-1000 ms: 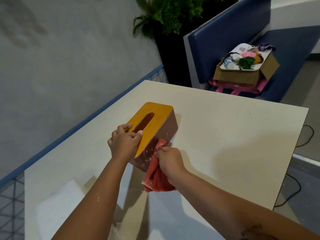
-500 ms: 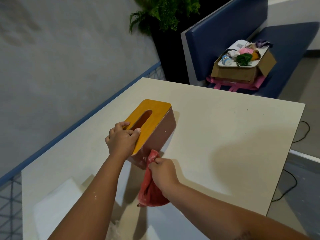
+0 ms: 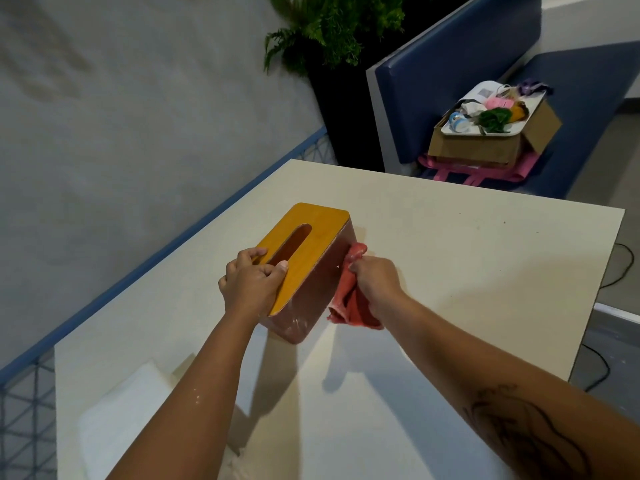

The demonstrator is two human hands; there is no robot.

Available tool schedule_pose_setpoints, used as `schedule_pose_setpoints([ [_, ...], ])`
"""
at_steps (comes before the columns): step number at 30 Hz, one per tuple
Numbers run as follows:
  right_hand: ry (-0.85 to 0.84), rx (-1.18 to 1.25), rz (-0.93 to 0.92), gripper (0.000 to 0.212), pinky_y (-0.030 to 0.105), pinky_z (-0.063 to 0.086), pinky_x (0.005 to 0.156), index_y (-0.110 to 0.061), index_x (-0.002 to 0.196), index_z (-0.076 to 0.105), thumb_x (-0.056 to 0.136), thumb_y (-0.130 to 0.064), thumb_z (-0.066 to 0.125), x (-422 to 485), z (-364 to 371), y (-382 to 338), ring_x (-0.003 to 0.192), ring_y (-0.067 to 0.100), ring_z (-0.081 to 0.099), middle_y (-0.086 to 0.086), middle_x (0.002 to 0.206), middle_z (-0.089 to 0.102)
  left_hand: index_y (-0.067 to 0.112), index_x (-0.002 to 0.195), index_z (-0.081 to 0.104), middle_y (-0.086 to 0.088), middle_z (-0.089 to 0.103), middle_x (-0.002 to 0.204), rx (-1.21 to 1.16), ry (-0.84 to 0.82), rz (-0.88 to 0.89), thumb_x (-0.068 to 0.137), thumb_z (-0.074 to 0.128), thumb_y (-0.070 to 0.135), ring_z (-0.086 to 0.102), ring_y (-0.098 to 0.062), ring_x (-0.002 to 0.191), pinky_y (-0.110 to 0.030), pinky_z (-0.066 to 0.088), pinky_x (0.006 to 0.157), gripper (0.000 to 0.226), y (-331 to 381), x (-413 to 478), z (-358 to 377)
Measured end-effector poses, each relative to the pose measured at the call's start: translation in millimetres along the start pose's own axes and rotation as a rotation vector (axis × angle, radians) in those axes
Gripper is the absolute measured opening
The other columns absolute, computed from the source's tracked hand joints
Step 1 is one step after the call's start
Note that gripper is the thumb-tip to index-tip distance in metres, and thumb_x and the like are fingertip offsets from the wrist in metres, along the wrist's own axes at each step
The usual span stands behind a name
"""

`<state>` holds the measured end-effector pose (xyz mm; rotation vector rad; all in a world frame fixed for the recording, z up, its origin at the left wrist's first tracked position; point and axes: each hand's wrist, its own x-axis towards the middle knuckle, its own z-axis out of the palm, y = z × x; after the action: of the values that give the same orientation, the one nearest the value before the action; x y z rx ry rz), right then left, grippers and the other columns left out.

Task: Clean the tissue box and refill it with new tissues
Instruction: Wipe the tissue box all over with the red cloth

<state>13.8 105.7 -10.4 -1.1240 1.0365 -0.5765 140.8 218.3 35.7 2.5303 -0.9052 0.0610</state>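
Observation:
A tissue box [image 3: 311, 251] with a yellow wooden lid, a long slot and dark red sides stands on the cream table [image 3: 467, 271]. My left hand [image 3: 251, 282] grips its near left corner, fingers over the lid by the slot. My right hand [image 3: 375, 282] clutches a red cloth [image 3: 348, 296] and presses it against the box's right side, near the far end. White smears show low on the near right side of the box. A white stack of tissues [image 3: 121, 403] lies at the near left, partly hidden by my left forearm.
Beyond the table's far edge stands a blue bench [image 3: 485, 53] with a cardboard box [image 3: 485, 147] full of small items. A potted plant [image 3: 332, 26] is behind the far left corner. A blue rail [image 3: 173, 247] runs along the left edge. Cables [image 3: 620, 268] lie on the floor right.
My right hand has slid the red cloth along the box's right side, from the near corner toward the far end. My left hand keeps its hold on the box.

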Motion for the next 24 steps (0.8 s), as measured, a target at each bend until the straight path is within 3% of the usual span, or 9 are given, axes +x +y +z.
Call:
schedule_pose_setpoints([
  [4, -0.013, -0.179, -0.231, 0.021, 0.022, 0.038, 0.066, -0.009, 0.069, 0.067, 0.083, -0.003, 0.053, -20.4, 10.2, 7.5, 0.071, 0.02, 0.056, 0.005, 0.069, 0.06, 0.016, 0.116, 0.056, -0.004, 0.047, 0.136, -0.004, 0.002, 0.003, 0.088, 0.053, 0.046, 0.04, -0.028, 0.126, -0.046, 0.027, 0.106, 0.041, -1.7, 3.9, 2.3],
  [7, -0.093, -0.257, -0.396, 0.035, 0.013, 0.036, 0.059, -0.018, 0.052, 0.057, 0.084, -0.003, 0.053, -52.8, 23.9, 22.5, 0.059, 0.011, 0.049, -0.001, 0.063, 0.053, 0.016, 0.099, 0.066, 0.0, 0.045, 0.137, 0.01, -0.011, 0.027, 0.089, 0.051, 0.045, 0.037, -0.025, 0.128, -0.045, 0.025, 0.106, 0.035, -5.1, 6.6, 2.8],
  [10, -0.21, -0.303, -0.425, 0.021, 0.019, 0.039, 0.079, -0.008, 0.078, 0.069, 0.09, -0.009, 0.052, -76.3, 37.6, 44.4, 0.081, 0.012, 0.047, -0.001, 0.092, 0.046, 0.015, 0.095, 0.069, 0.001, 0.045, 0.138, 0.021, -0.013, 0.045, 0.09, 0.05, 0.045, 0.036, -0.024, 0.128, -0.045, 0.024, 0.106, 0.035, -6.1, 7.0, 3.1],
  [12, -0.247, -0.271, -0.432, 0.02, 0.018, 0.041, 0.081, -0.008, 0.084, 0.07, 0.092, -0.01, 0.051, -82.3, 41.1, 53.6, 0.087, 0.013, 0.048, -0.001, 0.097, 0.046, 0.014, 0.097, 0.068, 0.0, 0.045, 0.138, 0.015, -0.005, 0.047, 0.09, 0.051, 0.044, 0.037, -0.025, 0.128, -0.046, 0.024, 0.106, 0.035, -5.2, 6.2, 2.7],
  [14, -0.191, -0.208, -0.425, 0.03, 0.013, 0.038, 0.074, -0.021, 0.066, 0.061, 0.09, -0.007, 0.052, -79.5, 37.1, 47.8, 0.082, 0.013, 0.05, 0.0, 0.09, 0.051, 0.014, 0.098, 0.068, 0.001, 0.045, 0.137, 0.013, -0.01, 0.054, 0.09, 0.051, 0.044, 0.036, -0.024, 0.128, -0.045, 0.024, 0.106, 0.035, -5.3, 5.6, 1.6],
  [16, -0.076, -0.169, -0.39, 0.036, 0.01, 0.034, 0.059, -0.021, 0.057, 0.055, 0.088, -0.004, 0.053, -63.6, 30.8, 34.0, 0.069, 0.011, 0.051, -0.004, 0.072, 0.055, 0.015, 0.1, 0.066, 0.001, 0.045, 0.137, 0.0, -0.011, 0.05, 0.09, 0.051, 0.044, 0.037, -0.024, 0.128, -0.045, 0.025, 0.106, 0.034, -6.1, 5.6, 1.0],
  [19, 0.025, -0.119, -0.281, 0.023, 0.022, 0.036, 0.061, -0.006, 0.07, 0.068, 0.086, -0.004, 0.052, -30.0, 20.0, 13.6, 0.07, 0.019, 0.056, 0.003, 0.069, 0.061, 0.017, 0.104, 0.064, 0.0, 0.046, 0.136, -0.013, -0.007, 0.043, 0.089, 0.052, 0.045, 0.038, -0.024, 0.127, -0.045, 0.025, 0.106, 0.034, -6.4, 6.3, 1.6],
  [21, 0.019, -0.121, -0.286, 0.025, 0.022, 0.038, 0.063, -0.007, 0.07, 0.068, 0.087, -0.006, 0.05, -22.2, 16.1, 8.0, 0.071, 0.021, 0.057, 0.004, 0.069, 0.06, 0.017, 0.109, 0.061, -0.001, 0.046, 0.136, -0.015, -0.004, 0.044, 0.089, 0.052, 0.046, 0.038, -0.025, 0.127, -0.046, 0.026, 0.106, 0.036, -6.7, 6.5, 2.6],
  [24, -0.004, -0.178, -0.39, 0.033, 0.006, 0.034, 0.05, -0.016, 0.06, 0.06, 0.089, -0.007, 0.049, -39.4, 19.4, 6.6, 0.06, 0.012, 0.053, 0.002, 0.065, 0.059, 0.017, 0.113, 0.059, -0.002, 0.046, 0.137, -0.015, 0.004, 0.05, 0.089, 0.052, 0.045, 0.039, -0.026, 0.127, -0.046, 0.026, 0.106, 0.038, -6.6, 7.0, 3.2],
])
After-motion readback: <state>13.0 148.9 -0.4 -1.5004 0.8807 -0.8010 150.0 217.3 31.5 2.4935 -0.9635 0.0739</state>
